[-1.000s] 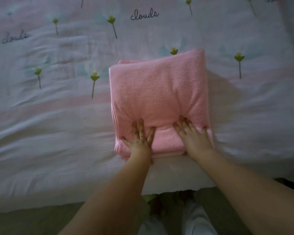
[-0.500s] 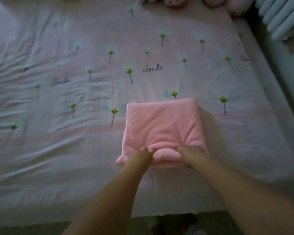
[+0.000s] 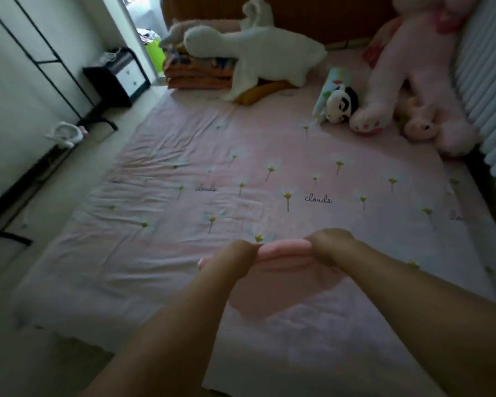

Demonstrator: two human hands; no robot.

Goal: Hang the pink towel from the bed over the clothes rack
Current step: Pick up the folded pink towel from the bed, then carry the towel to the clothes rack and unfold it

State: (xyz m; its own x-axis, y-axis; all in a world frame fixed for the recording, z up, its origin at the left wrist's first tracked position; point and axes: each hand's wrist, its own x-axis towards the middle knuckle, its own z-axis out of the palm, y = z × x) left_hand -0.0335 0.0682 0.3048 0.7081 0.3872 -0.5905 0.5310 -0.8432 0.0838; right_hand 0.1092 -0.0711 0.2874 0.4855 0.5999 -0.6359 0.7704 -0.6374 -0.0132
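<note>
Two hands carry the load here: our left hand (image 3: 235,257) and our right hand (image 3: 331,247) each have their fingers curled round an end of the folded pink terry towel (image 3: 284,250), which sags a little between them. The towel looks raised above the pink flower-printed bed sheet (image 3: 212,173), near the foot of the bed, though motion blur leaves us unsure whether its underside is clear of the sheet.

We judge the step in hand to be the lift and carry: the towel is gripped but nowhere near a rail. The black metal clothes rack (image 3: 55,61) stands well apart, against the wall on our left. The next move, as we see it, calls for turning left toward that frame, shaking the folds open, and draping the cloth over a bar so both sides hang evenly.
</note>
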